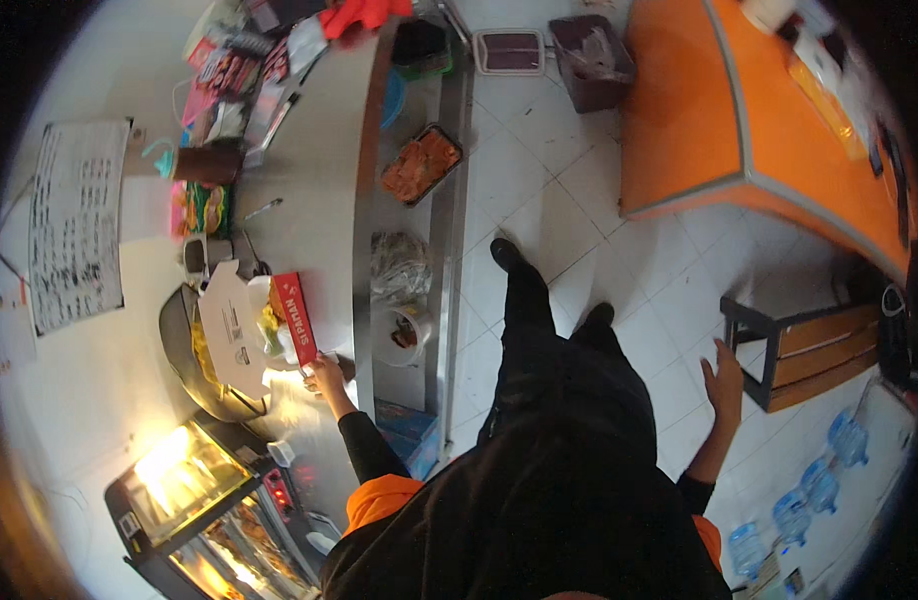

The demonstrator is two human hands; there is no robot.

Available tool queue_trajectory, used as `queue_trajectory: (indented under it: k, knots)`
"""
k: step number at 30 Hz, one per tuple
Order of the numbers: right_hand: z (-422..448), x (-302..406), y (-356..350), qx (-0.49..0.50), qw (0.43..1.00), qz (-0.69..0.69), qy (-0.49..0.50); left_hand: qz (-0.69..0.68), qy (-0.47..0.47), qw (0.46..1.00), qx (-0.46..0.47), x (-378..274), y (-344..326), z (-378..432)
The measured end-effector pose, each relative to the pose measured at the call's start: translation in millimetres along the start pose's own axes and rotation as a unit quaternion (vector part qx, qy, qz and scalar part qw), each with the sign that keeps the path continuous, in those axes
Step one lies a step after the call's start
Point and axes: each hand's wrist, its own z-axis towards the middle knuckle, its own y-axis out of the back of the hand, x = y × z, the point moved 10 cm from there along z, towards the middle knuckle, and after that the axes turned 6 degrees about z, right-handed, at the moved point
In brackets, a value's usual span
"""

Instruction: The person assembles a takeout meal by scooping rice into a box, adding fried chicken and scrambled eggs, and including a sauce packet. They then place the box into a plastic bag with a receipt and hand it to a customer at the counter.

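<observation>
On the steel counter (pixel 316 157) at the left stands a paper food box (pixel 297 319) with a red printed side. Its lid is raised and shows white inside. Golden-brown fried food, something green and something white lie in it. The fingers of my left hand (pixel 326 376) hold the near corner of the red side. Behind the lid is a dark round pan or bowl (pixel 177 330) with yellow food in it. My right hand (pixel 723 382) hangs in the air at the other side, fingers apart and holding nothing, near a low wood-slatted bench or table (pixel 819 352).
A lit glass food warmer (pixel 226 517) stands beside the box. A shelf under the counter holds a tray of reddish food (pixel 423 165) and a white tub (pixel 402 337). An orange counter (pixel 684 105), a dark bin (pixel 592 64) and blue water bottles (pixel 793 517) stand around the tiled floor.
</observation>
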Motion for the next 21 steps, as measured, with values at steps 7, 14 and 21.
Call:
queue_trajectory:
  k: [7,14,21]
  knots:
    - [-97,-121,-57,0.089,0.973,0.042,-0.207,-0.059,0.065,0.991,-0.1,-3,-1,5]
    - [-43,-67,-98,0.117,0.978,0.169,-0.039,-0.066,0.171,0.975,-0.123,-5,13,5]
    - [-32,-67,-121,0.113,0.974,0.194,-0.014,-0.148,0.15,0.914,-0.346,-18,63,-62]
